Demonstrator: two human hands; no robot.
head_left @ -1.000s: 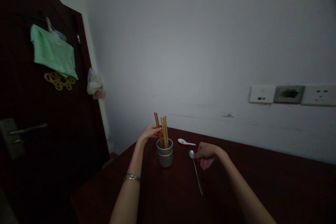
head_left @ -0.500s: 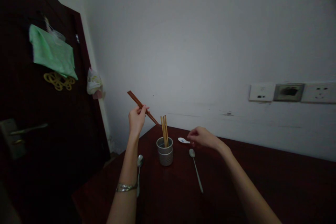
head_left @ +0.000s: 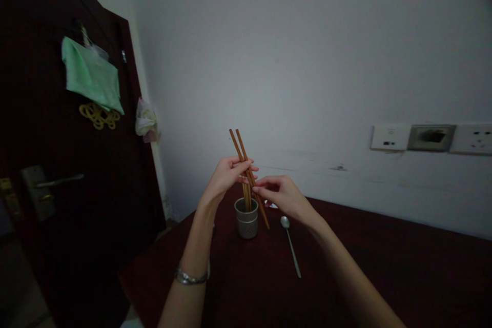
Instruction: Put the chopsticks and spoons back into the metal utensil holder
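Observation:
My left hand (head_left: pixel 225 179) grips a pair of reddish-brown chopsticks (head_left: pixel 241 144), which slant down to the right with their upper ends slightly apart. My right hand (head_left: pixel 284 196) pinches the same pair lower down, fingertips close to the left ones. Just below both hands stands a grey metal cup (head_left: pixel 247 228) holding several lighter chopsticks (head_left: pixel 247 201), partly hidden by my fingers. The lower tips of the held pair hang in front of the cup's right side, outside it.
A long-handled metal spoon (head_left: pixel 292 252) lies right of the cup on the dark red table (head_left: pixel 253 287). Behind my right hand shows part of a white spoon (head_left: pixel 271 205). My left forearm mostly covers another spoon. The wall (head_left: pixel 307 61) rises behind, with a door (head_left: pixel 34 113) at left.
My left hand has moved right with the chopsticks, from left of the cup to above it. My right hand has come up and left from the white spoon and taken hold of them.

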